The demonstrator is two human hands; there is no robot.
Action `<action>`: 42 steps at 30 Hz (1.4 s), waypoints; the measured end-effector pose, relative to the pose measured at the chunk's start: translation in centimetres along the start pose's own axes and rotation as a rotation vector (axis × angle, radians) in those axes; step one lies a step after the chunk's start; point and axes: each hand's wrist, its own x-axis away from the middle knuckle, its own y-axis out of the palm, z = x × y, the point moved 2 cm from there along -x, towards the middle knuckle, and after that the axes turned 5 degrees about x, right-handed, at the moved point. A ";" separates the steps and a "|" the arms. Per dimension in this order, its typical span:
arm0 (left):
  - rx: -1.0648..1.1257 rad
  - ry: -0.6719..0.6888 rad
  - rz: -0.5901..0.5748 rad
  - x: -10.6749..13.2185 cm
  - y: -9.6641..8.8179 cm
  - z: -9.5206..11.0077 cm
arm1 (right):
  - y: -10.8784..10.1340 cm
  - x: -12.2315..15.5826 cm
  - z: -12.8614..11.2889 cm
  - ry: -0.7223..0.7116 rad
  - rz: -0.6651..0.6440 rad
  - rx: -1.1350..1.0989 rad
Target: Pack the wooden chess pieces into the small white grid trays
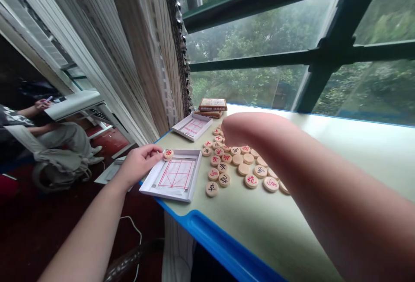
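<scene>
My left hand (142,161) pinches a Chinese chess piece (168,155) with a red character at the far left corner of a shallow white box (198,174). Inside that box lies a sheet with a red grid. My right hand (238,128) reaches over the far side of a spread of round wooden chess pieces. Its fingers are hidden behind the bent wrist. Some pieces bear red characters, like this horse piece (270,184); others bear black ones, like this piece (212,189). Several show blank faces, such as the blank piece (244,169).
A second shallow white box (192,126) with a red grid stands farther back. Behind it are stacked brown boxes (212,105). The table (246,221) has a blue edge beside a window. At left, a seated person (58,137) is near a backpack (61,167).
</scene>
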 end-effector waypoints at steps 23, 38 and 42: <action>-0.306 0.155 -0.193 -1.2 -0.6 1.7 | 0.1 -0.8 1.3 0.110 -0.262 0.099; -0.030 0.383 -0.210 -1.0 -0.8 1.4 | 1.4 -1.3 0.2 0.067 -0.173 0.124; 0.019 0.319 -0.219 -1.3 -0.8 1.5 | 0.7 -0.9 -0.6 0.061 -0.120 0.145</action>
